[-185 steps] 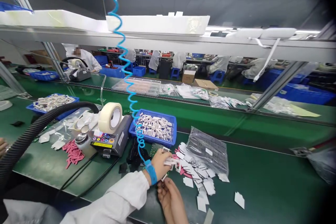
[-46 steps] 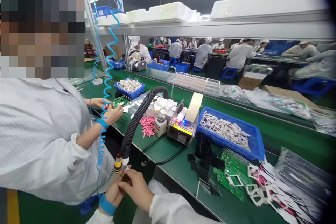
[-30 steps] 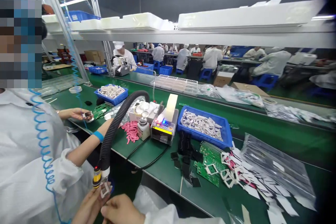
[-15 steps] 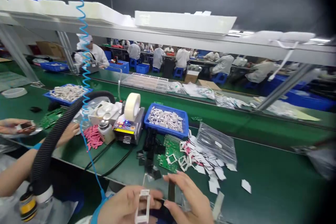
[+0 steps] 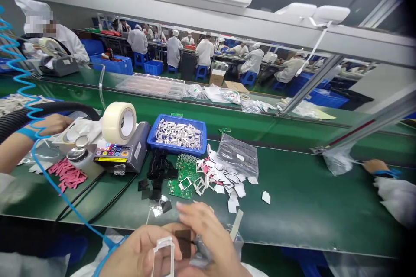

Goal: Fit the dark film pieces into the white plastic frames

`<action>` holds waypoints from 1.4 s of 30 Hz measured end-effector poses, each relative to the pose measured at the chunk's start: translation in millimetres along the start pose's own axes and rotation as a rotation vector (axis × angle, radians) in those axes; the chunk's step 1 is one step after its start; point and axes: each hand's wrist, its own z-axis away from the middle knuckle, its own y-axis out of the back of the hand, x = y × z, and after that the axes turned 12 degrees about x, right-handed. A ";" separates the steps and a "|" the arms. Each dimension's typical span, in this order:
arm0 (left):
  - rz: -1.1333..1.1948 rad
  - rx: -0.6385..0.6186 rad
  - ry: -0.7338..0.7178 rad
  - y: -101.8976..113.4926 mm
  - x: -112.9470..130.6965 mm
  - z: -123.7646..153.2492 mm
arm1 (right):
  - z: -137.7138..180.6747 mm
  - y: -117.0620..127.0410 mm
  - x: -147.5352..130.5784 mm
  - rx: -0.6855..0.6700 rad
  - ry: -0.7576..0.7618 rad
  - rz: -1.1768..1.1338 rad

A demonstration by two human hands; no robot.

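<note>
At the bottom edge my left hand (image 5: 136, 254) is closed on a small white rectangular frame (image 5: 163, 254). My right hand (image 5: 211, 242) pinches a dark square piece (image 5: 183, 241) held right beside that frame. Both hands hover in front of the near edge of the green table (image 5: 308, 207). A green circuit board (image 5: 182, 179) with white frames on it lies just beyond them, among black pieces (image 5: 157, 169) and white paper scraps (image 5: 227, 179).
A blue bin of white frames (image 5: 178, 135), a tape dispenser with a tape roll (image 5: 120, 136) and pink strips (image 5: 66, 174) stand on the table. A co-worker's arm (image 5: 19, 143) is at the left, another person's hand (image 5: 377, 166) at the right. A blue coiled cord (image 5: 22, 95) hangs left.
My view has swung back from the left to the table in front of me. My hands left the black hose end and now hold the white frame and a dark piece together.
</note>
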 end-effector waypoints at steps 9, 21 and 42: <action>-0.226 -0.010 -0.133 7.5 5.0 6.7 | -0.8 -9.6 -5.8 0.141 -0.054 0.080; -0.367 -0.068 -0.267 19.8 -5.2 -0.4 | -2.3 -9.3 2.7 0.095 -0.139 -0.015; 0.083 0.518 -0.213 66.8 16.3 4.2 | 42.0 -79.5 57.1 -0.185 -0.494 0.255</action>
